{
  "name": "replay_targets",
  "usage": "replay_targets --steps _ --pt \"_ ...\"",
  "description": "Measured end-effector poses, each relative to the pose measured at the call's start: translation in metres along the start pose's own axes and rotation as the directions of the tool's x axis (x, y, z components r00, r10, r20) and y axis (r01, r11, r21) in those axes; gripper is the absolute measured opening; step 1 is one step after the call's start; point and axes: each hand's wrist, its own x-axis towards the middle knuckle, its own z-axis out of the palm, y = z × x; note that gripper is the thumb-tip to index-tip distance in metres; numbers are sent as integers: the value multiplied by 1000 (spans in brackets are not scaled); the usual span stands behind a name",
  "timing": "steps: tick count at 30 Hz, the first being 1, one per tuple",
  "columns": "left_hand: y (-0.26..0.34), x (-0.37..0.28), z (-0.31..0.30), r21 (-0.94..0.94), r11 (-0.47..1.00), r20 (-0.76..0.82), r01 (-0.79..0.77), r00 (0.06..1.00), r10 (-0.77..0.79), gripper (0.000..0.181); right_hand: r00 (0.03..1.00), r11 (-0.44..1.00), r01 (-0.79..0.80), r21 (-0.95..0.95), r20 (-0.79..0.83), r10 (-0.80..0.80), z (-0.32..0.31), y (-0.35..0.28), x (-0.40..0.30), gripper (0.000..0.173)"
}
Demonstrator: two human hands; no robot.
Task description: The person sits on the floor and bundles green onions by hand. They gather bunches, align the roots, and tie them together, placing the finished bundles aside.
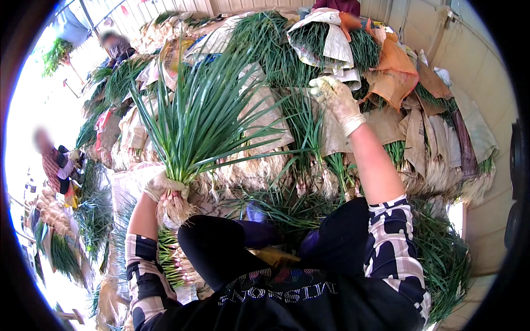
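Observation:
My left hand (167, 186), in a pale glove, grips a thick bunch of green garlic (194, 128) just above its roots. The long leaves fan upward, while pale roots (176, 209) hang below the fist. My right hand (333, 97), gloved as well, is raised at the right with its fingers curled. Whether anything thin is pinched there cannot be told. Below it stand upright plants (304, 124) with reddish stem bases. Between my knees and that row lie loose green leaves (285, 211). More stems (174, 260) are laid in a row beside my left leg.
Sack-covered bundles (265, 111) stand in rows ahead, roots downward. A leafy heap (441, 256) lies at my right, near a metal wall (472, 124). One person (58, 165) sits at the left, another (118, 45) farther back, and a third (337, 6) at the top.

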Motion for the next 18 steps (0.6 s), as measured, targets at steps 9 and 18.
replay_targets --steps 9,18 --pt "17 -14 6 -48 999 73 -17 997 21 36 893 717 442 -538 336 -299 36 10 -28 26" --pt "-5 -14 -7 18 1000 -17 -21 1000 21 38 759 379 645 -664 613 -219 53 10 -20 22"
